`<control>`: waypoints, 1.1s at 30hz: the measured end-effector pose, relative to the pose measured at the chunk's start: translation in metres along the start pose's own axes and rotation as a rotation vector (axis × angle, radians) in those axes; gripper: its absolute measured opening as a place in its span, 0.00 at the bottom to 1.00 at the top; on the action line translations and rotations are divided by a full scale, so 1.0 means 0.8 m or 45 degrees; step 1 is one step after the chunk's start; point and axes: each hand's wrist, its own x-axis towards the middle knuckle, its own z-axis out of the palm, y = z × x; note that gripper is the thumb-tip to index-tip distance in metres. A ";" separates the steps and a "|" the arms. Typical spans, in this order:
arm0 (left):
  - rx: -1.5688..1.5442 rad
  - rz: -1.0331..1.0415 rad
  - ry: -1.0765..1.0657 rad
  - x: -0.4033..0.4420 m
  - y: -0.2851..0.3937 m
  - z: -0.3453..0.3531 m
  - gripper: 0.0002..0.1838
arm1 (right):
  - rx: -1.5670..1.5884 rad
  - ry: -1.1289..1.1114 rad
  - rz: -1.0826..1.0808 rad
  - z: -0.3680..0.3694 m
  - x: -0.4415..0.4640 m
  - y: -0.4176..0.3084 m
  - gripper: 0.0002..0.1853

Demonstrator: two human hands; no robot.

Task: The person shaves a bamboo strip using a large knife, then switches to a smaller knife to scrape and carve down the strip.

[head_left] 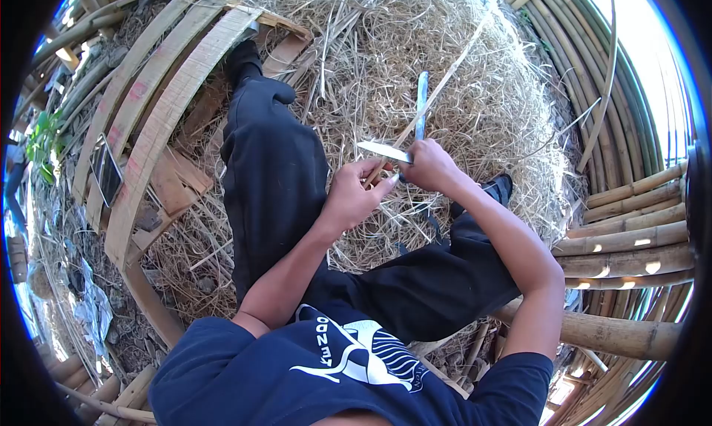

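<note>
My left hand (354, 196) is closed on the near end of a long, thin bamboo strip (446, 79), which runs up and away to the right. My right hand (430, 165) is wrapped round the handle of a knife. The knife's pale blade (384, 152) points left and lies across the strip, just above my left fingers. Beyond my right hand a blue, narrow object (422, 103) stretches forward; its lower end is hidden by the hand. Both hands are close together between my legs, over the straw.
Dry straw and shavings (460, 25) cover the ground. A slatted wooden bench (170, 85) stands at the left with a phone-like dark object (106, 171) on it. Stacked bamboo poles (630, 240) are at the right, with a curved bamboo wall (586, 63) behind.
</note>
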 end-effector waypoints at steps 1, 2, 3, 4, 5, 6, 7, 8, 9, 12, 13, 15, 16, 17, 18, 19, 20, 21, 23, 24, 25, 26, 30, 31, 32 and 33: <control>0.002 0.000 -0.002 0.000 0.001 0.000 0.13 | 0.002 0.002 0.001 0.002 0.001 0.001 0.15; 0.021 0.003 -0.004 0.000 0.002 -0.001 0.13 | 0.010 0.013 0.003 0.003 0.002 0.002 0.15; 0.040 0.006 -0.005 0.000 0.002 -0.001 0.13 | 0.019 0.025 0.005 0.003 0.003 0.002 0.15; 0.043 0.006 -0.006 0.000 0.001 -0.002 0.13 | 0.021 0.026 0.006 0.001 0.003 0.001 0.15; 0.054 0.013 -0.003 0.001 -0.003 -0.002 0.13 | 0.006 0.060 0.009 -0.004 0.002 0.000 0.14; 0.065 0.019 -0.001 0.001 -0.004 -0.001 0.13 | -0.009 0.093 0.015 -0.008 0.001 0.000 0.14; 0.065 0.020 -0.009 0.001 -0.004 -0.001 0.13 | -0.008 0.095 0.022 -0.011 0.004 0.003 0.14; 0.086 0.010 0.003 0.002 -0.004 -0.001 0.13 | -0.051 0.093 0.032 -0.015 0.009 0.008 0.13; 0.106 -0.001 0.013 0.002 -0.005 -0.001 0.14 | -0.094 0.087 0.043 -0.018 0.012 0.013 0.13; 0.127 0.018 0.050 0.008 -0.012 -0.002 0.14 | -0.177 0.129 0.077 -0.013 0.024 0.020 0.13; 0.128 0.044 0.090 0.008 -0.008 -0.003 0.14 | -0.221 0.136 0.083 -0.015 0.027 0.020 0.13; 0.174 0.002 0.114 0.002 0.001 -0.007 0.14 | -0.099 0.171 0.224 -0.036 0.040 0.040 0.14; 0.135 -0.013 0.034 -0.003 0.002 -0.008 0.13 | 0.121 0.349 0.514 -0.061 0.047 0.072 0.16; 0.096 -0.025 -0.039 -0.006 0.004 -0.010 0.13 | 0.347 0.526 0.792 -0.083 0.047 0.102 0.18; 0.020 -0.051 -0.039 -0.007 0.009 -0.013 0.11 | 0.088 0.671 0.779 -0.102 0.040 0.122 0.20; 0.022 -0.036 -0.020 -0.006 0.010 -0.014 0.11 | -0.084 0.700 0.772 -0.111 0.035 0.143 0.23; 0.002 -0.006 -0.045 -0.005 0.007 -0.013 0.11 | -0.105 0.893 0.696 -0.102 0.030 0.155 0.22; -0.021 0.021 -0.076 -0.003 0.005 -0.011 0.10 | -0.116 0.898 0.680 -0.100 0.025 0.147 0.22; -0.091 0.051 -0.072 -0.003 0.009 -0.009 0.10 | 0.254 0.736 0.633 -0.088 0.011 0.126 0.20; -0.117 0.005 -0.095 -0.006 0.017 -0.013 0.10 | 0.249 0.734 0.636 -0.086 0.003 0.111 0.20; -0.139 -0.043 -0.114 -0.008 0.021 -0.016 0.10 | 0.197 0.648 0.474 -0.087 -0.004 0.092 0.19; -0.122 -0.043 -0.111 -0.008 0.018 -0.016 0.11 | 0.151 0.559 0.308 -0.085 -0.008 0.074 0.18; -0.099 0.002 -0.031 -0.002 0.001 -0.010 0.13 | 0.257 0.298 0.173 -0.066 -0.010 0.024 0.17; -0.100 0.005 -0.036 -0.001 0.004 -0.010 0.13 | 0.207 0.268 0.139 -0.061 -0.011 0.011 0.16; -0.045 -0.019 -0.048 -0.002 0.005 -0.010 0.13 | 0.115 0.252 0.047 -0.051 -0.009 0.007 0.14; 0.013 -0.045 -0.059 -0.002 0.006 -0.011 0.13 | 0.055 0.249 -0.044 -0.039 -0.007 0.002 0.13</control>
